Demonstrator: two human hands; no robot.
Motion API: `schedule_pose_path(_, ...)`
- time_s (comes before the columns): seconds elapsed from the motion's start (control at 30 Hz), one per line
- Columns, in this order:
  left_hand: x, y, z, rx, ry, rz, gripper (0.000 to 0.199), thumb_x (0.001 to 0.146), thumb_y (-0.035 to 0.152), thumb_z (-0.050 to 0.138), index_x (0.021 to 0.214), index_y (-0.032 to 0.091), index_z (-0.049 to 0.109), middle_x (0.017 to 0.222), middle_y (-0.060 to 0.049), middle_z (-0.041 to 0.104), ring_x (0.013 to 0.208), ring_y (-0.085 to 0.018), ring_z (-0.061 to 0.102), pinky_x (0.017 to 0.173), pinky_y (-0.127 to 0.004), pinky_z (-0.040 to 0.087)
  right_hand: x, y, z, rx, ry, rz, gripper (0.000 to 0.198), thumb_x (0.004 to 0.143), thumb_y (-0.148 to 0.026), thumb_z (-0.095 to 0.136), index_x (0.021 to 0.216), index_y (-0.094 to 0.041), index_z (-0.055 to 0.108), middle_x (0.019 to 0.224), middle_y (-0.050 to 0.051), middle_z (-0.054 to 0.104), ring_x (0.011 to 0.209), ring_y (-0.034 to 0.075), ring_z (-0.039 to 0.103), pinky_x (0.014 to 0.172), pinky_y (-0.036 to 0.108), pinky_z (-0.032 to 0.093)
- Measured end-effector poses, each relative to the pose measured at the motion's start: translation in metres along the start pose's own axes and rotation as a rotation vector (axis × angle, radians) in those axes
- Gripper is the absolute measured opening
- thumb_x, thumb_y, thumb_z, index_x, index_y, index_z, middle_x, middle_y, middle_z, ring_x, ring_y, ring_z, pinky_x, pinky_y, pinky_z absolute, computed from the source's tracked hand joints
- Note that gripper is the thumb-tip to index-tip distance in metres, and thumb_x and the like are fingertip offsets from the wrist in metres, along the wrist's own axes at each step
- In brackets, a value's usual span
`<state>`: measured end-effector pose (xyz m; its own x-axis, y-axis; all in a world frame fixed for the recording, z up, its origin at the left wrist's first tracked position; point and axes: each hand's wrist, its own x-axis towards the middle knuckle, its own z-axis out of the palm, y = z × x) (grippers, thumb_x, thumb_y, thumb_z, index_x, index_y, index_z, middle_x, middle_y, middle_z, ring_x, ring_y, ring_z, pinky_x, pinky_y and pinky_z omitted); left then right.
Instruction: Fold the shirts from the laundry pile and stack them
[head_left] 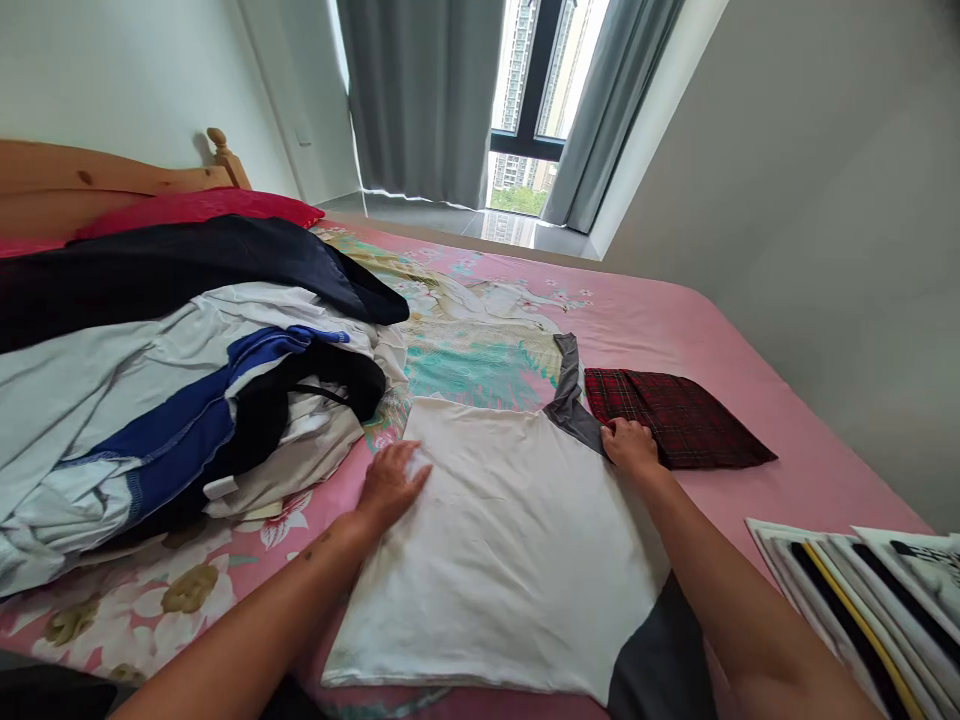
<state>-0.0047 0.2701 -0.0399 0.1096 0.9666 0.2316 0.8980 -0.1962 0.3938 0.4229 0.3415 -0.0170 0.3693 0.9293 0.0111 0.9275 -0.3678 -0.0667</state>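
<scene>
A white shirt (pixel 510 540) with dark grey parts lies spread on the bed in front of me. One grey strip (pixel 570 400) sticks out at its far right corner; another grey piece (pixel 664 650) shows at the near right. On the shirt's left edge rests my left hand (pixel 394 482), its thumb apart from the fingers and lying on the white cloth. My right hand (pixel 631 446) is at the far right edge beside the grey strip, its fingers curled and closed on the cloth there. The exact grip under those fingertips is partly hidden.
A heap of loose clothes (pixel 172 380) covers the left side of the bed. Beyond my right hand lies a folded red plaid cloth (pixel 679 415). Folded garments (pixel 862 600) are stacked at the near right. A red pillow (pixel 202 207) lies by the wooden headboard (pixel 112 180).
</scene>
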Motion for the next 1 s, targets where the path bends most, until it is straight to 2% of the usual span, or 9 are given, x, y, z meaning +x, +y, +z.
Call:
schedule_pose_path(0.1, 0.051, -0.011, 0.000, -0.005, 0.087, -0.144, 0.048, 0.086, 0.038, 0.040, 0.124, 0.013, 0.053, 0.127, -0.014, 0.055, 0.121, -0.026, 0.047, 0.105, -0.038, 0.034, 0.005, 0.006, -0.006, 0.009, -0.019, -0.071, 0.037, 0.087, -0.040, 0.041, 0.105, -0.019, 0.066, 0.109, 0.013, 0.061, 0.108, 0.029, 0.051, 0.089, 0.040, 0.039)
schedule_pose_path(0.23, 0.113, -0.014, 0.003, 0.061, 0.003, -0.251, 0.051, 0.083, 0.028, 0.039, 0.131, 0.012, 0.048, 0.131, -0.016, 0.051, 0.123, -0.028, 0.045, 0.103, -0.040, 0.034, 0.011, 0.000, -0.014, 0.019, -0.037, -0.088, 0.034, 0.083, -0.039, 0.044, 0.094, -0.017, 0.068, 0.102, 0.013, 0.063, 0.103, 0.028, 0.053, 0.085, 0.039, 0.040)
schedule_pose_path(0.37, 0.145, -0.013, 0.007, 0.064, -0.101, -0.301, 0.035, 0.072, 0.029, 0.052, 0.102, 0.020, 0.067, 0.104, -0.012, 0.065, 0.107, -0.030, 0.055, 0.090, -0.037, 0.043, 0.016, -0.007, -0.010, 0.004, 0.042, -0.169, 0.030, 0.083, -0.034, 0.045, 0.096, -0.018, 0.067, 0.102, 0.012, 0.063, 0.102, 0.027, 0.053, 0.085, 0.038, 0.040)
schedule_pose_path(0.47, 0.154, -0.017, 0.008, 0.026, -0.138, -0.294, 0.019, 0.064, 0.030, 0.057, 0.077, 0.020, 0.067, 0.083, -0.008, 0.067, 0.089, -0.026, 0.060, 0.074, -0.030, 0.046, 0.020, -0.013, -0.007, -0.042, 0.026, -0.188, 0.030, 0.081, -0.035, 0.049, 0.099, -0.017, 0.066, 0.106, 0.014, 0.061, 0.104, 0.030, 0.052, 0.083, 0.039, 0.041)
schedule_pose_path(0.63, 0.152, -0.031, 0.007, -0.159, -0.120, -0.331, 0.026, 0.068, 0.038, 0.051, 0.080, 0.017, 0.061, 0.071, -0.001, 0.064, 0.064, -0.015, 0.058, 0.053, -0.022, 0.041, 0.027, -0.020, -0.006, -0.034, 0.003, -0.181, 0.025, 0.087, -0.032, 0.045, 0.098, -0.016, 0.060, 0.100, 0.014, 0.064, 0.098, 0.027, 0.058, 0.080, 0.036, 0.042)
schedule_pose_path(0.73, 0.147, -0.034, 0.014, -0.249, -0.049, -0.357, 0.023, 0.067, 0.037, 0.053, 0.078, 0.017, 0.060, 0.071, -0.001, 0.064, 0.065, -0.014, 0.057, 0.054, -0.021, 0.041, 0.030, -0.018, 0.000, -0.037, -0.036, -0.062, 0.029, 0.092, -0.034, 0.038, 0.111, -0.016, 0.051, 0.093, 0.014, 0.066, 0.088, 0.026, 0.063, 0.075, 0.036, 0.043)
schedule_pose_path(0.87, 0.140, -0.028, 0.024, -0.198, 0.029, -0.391, 0.024, 0.072, 0.036, 0.053, 0.084, 0.019, 0.063, 0.081, -0.003, 0.067, 0.074, -0.016, 0.059, 0.062, -0.024, 0.042, 0.031, -0.017, 0.006, -0.059, -0.100, -0.013, 0.028, 0.093, -0.032, 0.037, 0.113, -0.016, 0.048, 0.096, 0.016, 0.065, 0.090, 0.027, 0.063, 0.075, 0.038, 0.043)
schedule_pose_path(0.93, 0.137, -0.025, 0.022, -0.188, 0.026, -0.414, 0.026, 0.072, 0.037, 0.055, 0.088, 0.019, 0.064, 0.086, -0.004, 0.068, 0.079, -0.017, 0.060, 0.066, -0.025, 0.043, 0.029, -0.020, 0.003, -0.058, -0.034, 0.006, 0.027, 0.092, -0.029, 0.039, 0.112, -0.015, 0.050, 0.104, 0.018, 0.062, 0.097, 0.029, 0.060, 0.077, 0.039, 0.042)
schedule_pose_path(1.0, 0.135, -0.024, 0.016, -0.230, -0.005, -0.451, 0.029, 0.071, 0.038, 0.058, 0.091, 0.018, 0.064, 0.088, -0.005, 0.068, 0.081, -0.019, 0.061, 0.068, -0.025, 0.043, 0.020, -0.025, -0.001, -0.038, 0.128, -0.037, 0.026, 0.090, -0.028, 0.042, 0.110, -0.014, 0.051, 0.111, 0.018, 0.057, 0.104, 0.030, 0.054, 0.081, 0.039, 0.039)
